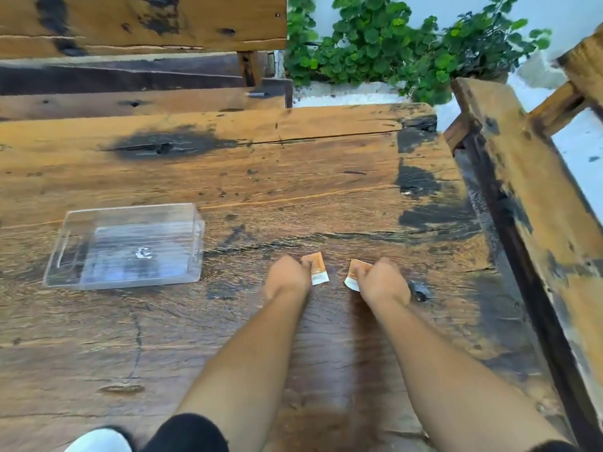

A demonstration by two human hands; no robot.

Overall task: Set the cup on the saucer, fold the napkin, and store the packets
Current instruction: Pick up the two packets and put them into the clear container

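Observation:
Two small brown-and-white packets lie on the wooden table (293, 177) near its middle. My left hand (287, 277) has its fingers closed on the left packet (316, 268). My right hand (383, 282) pinches the right packet (354, 272). Both packets rest at table level, a short gap apart. A clear plastic box (127, 244) with nothing in it stands open to the left of my hands. No cup, saucer or napkin is in view.
A wooden bench back (140, 24) runs along the far side. Another wooden bench (535, 203) stands at the right edge of the table. Green plants (391, 44) grow behind the far right corner. A white object (98, 440) shows at the bottom left.

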